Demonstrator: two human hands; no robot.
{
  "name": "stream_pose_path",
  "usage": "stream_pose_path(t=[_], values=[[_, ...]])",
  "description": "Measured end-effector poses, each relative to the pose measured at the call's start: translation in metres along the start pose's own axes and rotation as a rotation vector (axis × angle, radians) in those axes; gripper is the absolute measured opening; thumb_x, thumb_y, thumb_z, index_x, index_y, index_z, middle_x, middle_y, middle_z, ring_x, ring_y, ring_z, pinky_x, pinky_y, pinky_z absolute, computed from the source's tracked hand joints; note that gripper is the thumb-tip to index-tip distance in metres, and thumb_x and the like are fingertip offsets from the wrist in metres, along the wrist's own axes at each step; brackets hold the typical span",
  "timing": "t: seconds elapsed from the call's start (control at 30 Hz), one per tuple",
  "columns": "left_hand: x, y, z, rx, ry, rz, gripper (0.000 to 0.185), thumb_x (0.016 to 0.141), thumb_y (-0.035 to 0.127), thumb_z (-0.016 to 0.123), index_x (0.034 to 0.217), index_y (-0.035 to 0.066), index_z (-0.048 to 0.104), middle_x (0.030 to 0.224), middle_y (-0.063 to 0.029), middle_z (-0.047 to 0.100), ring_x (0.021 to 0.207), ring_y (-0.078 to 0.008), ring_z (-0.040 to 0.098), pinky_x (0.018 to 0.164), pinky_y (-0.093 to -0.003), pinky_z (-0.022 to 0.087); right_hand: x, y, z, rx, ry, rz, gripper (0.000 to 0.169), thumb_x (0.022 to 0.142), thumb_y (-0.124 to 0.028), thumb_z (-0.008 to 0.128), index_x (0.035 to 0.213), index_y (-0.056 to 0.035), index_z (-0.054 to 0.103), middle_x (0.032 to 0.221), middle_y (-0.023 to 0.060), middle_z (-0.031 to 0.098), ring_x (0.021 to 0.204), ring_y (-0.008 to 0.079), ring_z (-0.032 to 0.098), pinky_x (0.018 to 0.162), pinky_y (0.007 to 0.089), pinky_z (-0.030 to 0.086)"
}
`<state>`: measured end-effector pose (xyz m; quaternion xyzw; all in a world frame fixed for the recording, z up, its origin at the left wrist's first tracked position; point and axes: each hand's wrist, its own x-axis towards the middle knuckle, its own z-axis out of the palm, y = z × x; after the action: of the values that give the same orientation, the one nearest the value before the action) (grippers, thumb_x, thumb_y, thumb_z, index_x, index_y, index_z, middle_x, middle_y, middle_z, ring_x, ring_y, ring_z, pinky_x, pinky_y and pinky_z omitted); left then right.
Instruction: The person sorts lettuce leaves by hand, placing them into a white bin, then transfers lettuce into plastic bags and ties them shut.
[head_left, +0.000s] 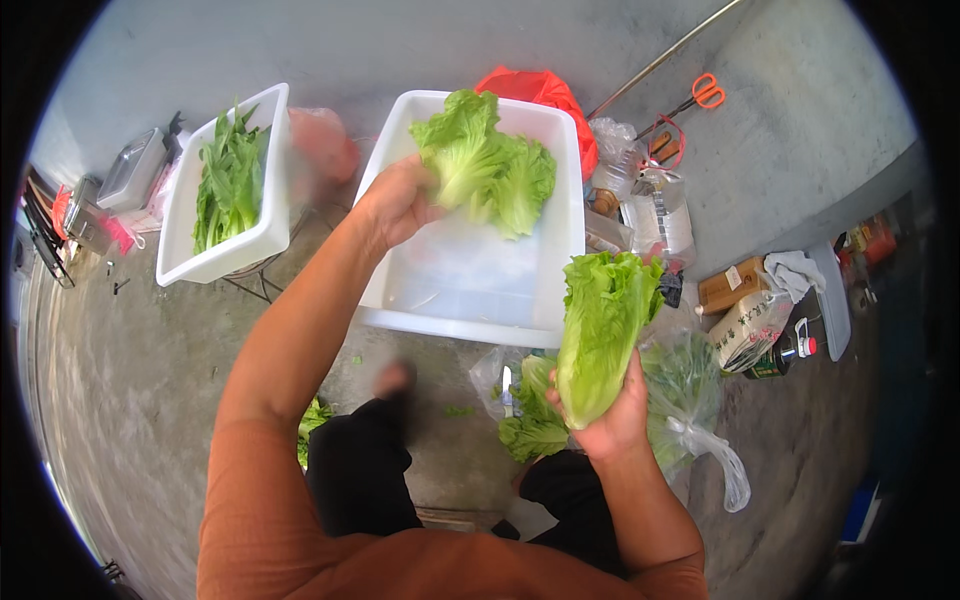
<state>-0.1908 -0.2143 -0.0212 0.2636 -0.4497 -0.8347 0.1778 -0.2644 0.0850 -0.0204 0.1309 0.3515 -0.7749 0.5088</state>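
Note:
My left hand (401, 201) reaches over the left side of a white plastic tub (461, 327) and pinches the base of a loose lettuce leaf (466, 154). Another lettuce leaf (525, 187) lies against it, inside the tub; where one ends and the other begins is hard to tell. Beyond the tub's near right corner, my right hand (619, 420) cradles a head of lettuce (606, 337) from below. Its cut base points towards me and its leafy top faces away. Below it, more lettuce (536, 427) rests near a knife (508, 390) with a pale blade on clear plastic.
A second white tub (225, 266) with long green leaves (232, 176) stands on the left. To the right sit a knotted plastic bag of greens (686, 390), a cardboard box (731, 285) and a red-capped bottle (787, 352). Orange-handled scissors (707, 91) hang by the wall; a red bag (536, 86) is behind.

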Motion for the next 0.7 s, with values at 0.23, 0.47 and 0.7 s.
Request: stream_pose_path(t=[0.23,0.47,0.7], values=[[-0.027,0.001,-0.004,-0.063,-0.063,0.035,0.041,0.083,-0.001,0.035,0.122,0.008,0.043,0.115,-0.0057,0.050,0.097,-0.0166,0.054,0.075,-0.0292,0.048,0.010,0.006,-0.008,0.003,-0.046,-0.026,0.042,0.088,-0.047,0.037,0.104,-0.0112,0.053,0.085,0.0071,0.058,0.074,0.0268,0.056,0.057,0.0372,0.045],[-0.045,0.000,-0.013,-0.059,-0.087,0.076,0.039,0.083,-0.001,0.036,0.120,0.008,0.046,0.108,-0.0040,0.054,0.091,-0.0151,0.055,0.066,-0.0278,0.047,0.010,0.011,-0.004,-0.019,-0.085,-0.033,0.040,0.089,-0.045,0.037,0.104,-0.0114,0.053,0.086,0.0072,0.059,0.073,0.0265,0.056,0.058,0.0371,0.046],[-0.062,0.004,-0.011,-0.085,0.018,0.082,0.044,0.077,-0.005,0.036,0.117,0.011,0.045,0.103,-0.0042,0.053,0.084,-0.0158,0.052,0.061,-0.0277,0.042,0.011,0.015,0.001,-0.031,-0.135,-0.028,0.041,0.089,-0.046,0.037,0.105,-0.0117,0.053,0.087,0.0070,0.058,0.074,0.0267,0.056,0.058,0.0372,0.045]])
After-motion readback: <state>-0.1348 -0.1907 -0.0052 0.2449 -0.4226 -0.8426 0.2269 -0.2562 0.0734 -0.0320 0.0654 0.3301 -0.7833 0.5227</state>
